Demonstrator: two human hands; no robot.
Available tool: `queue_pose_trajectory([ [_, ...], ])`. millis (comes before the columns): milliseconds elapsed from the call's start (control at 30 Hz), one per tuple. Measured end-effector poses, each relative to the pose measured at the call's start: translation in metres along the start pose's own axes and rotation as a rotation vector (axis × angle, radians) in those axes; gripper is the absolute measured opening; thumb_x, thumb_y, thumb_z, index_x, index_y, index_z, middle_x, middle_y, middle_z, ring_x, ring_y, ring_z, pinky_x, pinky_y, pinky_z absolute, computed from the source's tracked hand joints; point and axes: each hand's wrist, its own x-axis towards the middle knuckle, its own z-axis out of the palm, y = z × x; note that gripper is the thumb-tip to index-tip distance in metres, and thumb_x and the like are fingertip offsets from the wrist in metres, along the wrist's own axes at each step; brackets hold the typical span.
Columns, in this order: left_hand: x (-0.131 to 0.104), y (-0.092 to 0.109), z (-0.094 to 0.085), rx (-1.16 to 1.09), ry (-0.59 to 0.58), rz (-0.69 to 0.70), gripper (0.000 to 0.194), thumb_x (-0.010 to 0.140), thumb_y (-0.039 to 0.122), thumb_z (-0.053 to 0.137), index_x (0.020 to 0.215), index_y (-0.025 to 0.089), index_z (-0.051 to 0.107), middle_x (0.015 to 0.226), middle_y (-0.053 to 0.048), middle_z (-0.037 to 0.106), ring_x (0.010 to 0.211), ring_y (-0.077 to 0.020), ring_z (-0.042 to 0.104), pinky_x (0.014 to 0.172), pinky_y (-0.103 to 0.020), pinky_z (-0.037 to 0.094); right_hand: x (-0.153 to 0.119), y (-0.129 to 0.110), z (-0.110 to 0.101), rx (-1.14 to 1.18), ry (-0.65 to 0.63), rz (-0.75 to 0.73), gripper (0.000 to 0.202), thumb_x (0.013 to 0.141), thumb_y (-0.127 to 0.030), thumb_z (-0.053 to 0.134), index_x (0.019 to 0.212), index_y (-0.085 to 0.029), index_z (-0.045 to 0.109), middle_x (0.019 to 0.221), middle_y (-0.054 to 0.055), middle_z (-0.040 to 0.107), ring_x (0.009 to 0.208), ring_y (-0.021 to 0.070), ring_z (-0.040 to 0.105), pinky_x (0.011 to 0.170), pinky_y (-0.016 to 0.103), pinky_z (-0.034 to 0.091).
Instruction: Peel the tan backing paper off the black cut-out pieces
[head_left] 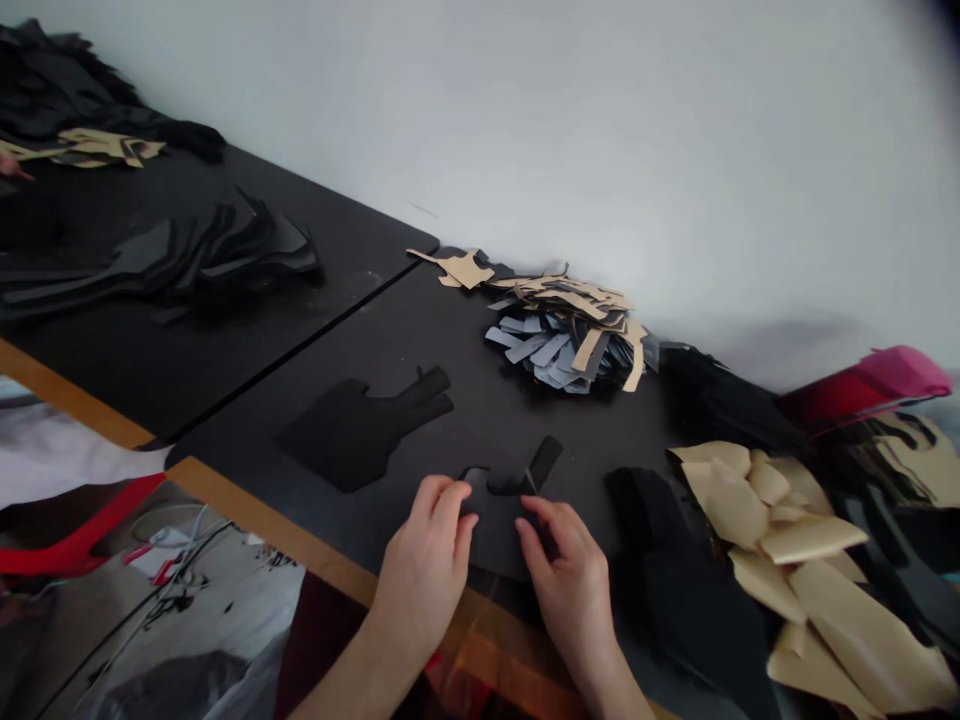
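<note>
Between my two hands, at the near edge of the black table [300, 340], is a flat black cut-out piece [493, 525] with a curved notch and a narrow strap sticking out at the far right. My left hand [431, 545] pinches its left side between thumb and fingers. On the other side, my right hand [568, 558] has thumb and index finger closed at the edge near the strap's base. A larger black cut-out [352, 425] with two strips lies flat beyond my left hand. What material the pieces are, I cannot tell.
Against the wall sits a heap of grey strips [551, 350] topped with tan pieces [577, 290]. Crumpled tan sheets [806, 560] and black material [675, 590] lie at right, near a pink item [870, 385]. Stacked black pieces [247, 245] and another person's hand [11, 163] are at left.
</note>
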Motion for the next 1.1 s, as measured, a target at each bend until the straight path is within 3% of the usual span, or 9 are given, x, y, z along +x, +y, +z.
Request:
queue_pose_trajectory([
  [233, 0.0028, -0.0046, 0.0039, 0.088, -0.038, -0.011, 0.018, 0.089, 0.015, 0.041, 0.105, 0.022, 0.048, 0.102, -0.006, 0.056, 0.081, -0.0178, 0.066, 0.066, -0.029, 0.055, 0.0009, 0.0033, 0.0032, 0.009, 0.028, -0.024, 0.016, 0.09, -0.019, 0.05, 0.101, -0.019, 0.061, 0.083, 0.003, 0.061, 0.076, 0.0139, 0.061, 0.071, 0.022, 0.049],
  [667, 0.0057, -0.0087, 0.0082, 0.202, 0.003, 0.054, 0.016, 0.088, 0.018, 0.041, 0.102, 0.02, 0.049, 0.096, -0.006, 0.058, 0.072, -0.0182, 0.068, 0.056, -0.029, 0.054, 0.0039, 0.0047, 0.0064, 0.016, 0.012, 0.039, 0.017, 0.09, -0.019, 0.049, 0.102, -0.02, 0.061, 0.084, 0.003, 0.061, 0.077, 0.0144, 0.062, 0.071, 0.022, 0.049],
  [1100, 0.008, -0.006, 0.0052, 0.183, -0.059, 0.04, 0.017, 0.087, 0.014, 0.041, 0.101, 0.018, 0.049, 0.096, -0.006, 0.056, 0.071, -0.0177, 0.067, 0.058, -0.029, 0.054, 0.0039, 0.0063, 0.0078, -0.025, 0.012, 0.024, 0.017, 0.089, -0.019, 0.049, 0.1, -0.018, 0.062, 0.082, 0.003, 0.061, 0.074, 0.0149, 0.062, 0.068, 0.024, 0.05],
])
